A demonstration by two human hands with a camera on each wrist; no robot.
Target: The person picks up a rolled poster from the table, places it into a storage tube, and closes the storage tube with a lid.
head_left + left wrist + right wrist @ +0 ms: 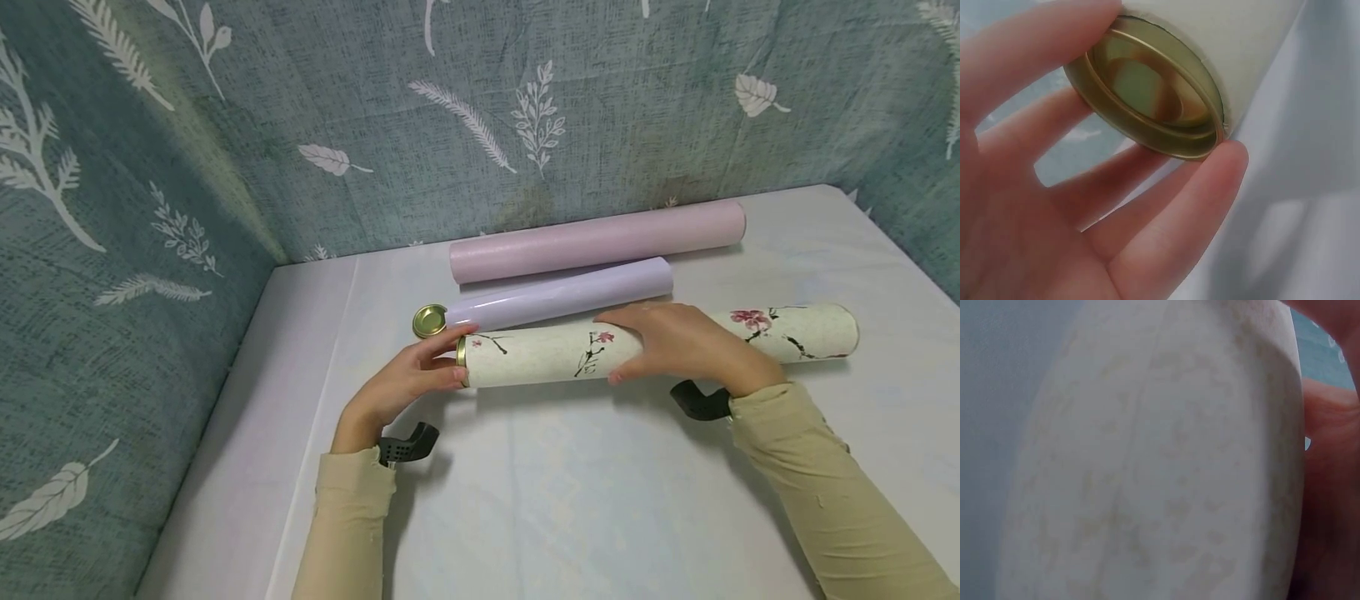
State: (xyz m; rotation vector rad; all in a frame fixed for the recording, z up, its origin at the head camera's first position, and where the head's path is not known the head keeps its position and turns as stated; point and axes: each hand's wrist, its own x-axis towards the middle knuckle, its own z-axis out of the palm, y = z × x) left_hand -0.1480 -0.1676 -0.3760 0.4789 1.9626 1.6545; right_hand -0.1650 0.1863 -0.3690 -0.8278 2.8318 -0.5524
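A cream tube (532, 358) printed with plum blossom branches lies crosswise between both hands in the head view. Around its middle, the right hand (678, 342) grips from above, fingers on the far side and thumb on the near side. The left hand (401, 383) holds the tube's left end, thumb and fingertips at the rim of its gold lid (1147, 94). Up close in the left wrist view, that lid sits on the tube's end and shows a recessed, shiny face. Pale patterned tube surface fills most of the right wrist view.
Behind the cream tube lies a glossy lavender tube (562, 297), with a round gold lid (430, 321) at its left end. Farther back is a pink tube (600, 242), near the leaf-patterned cloth wall (360, 108). A white cloth covers the table (555, 500).
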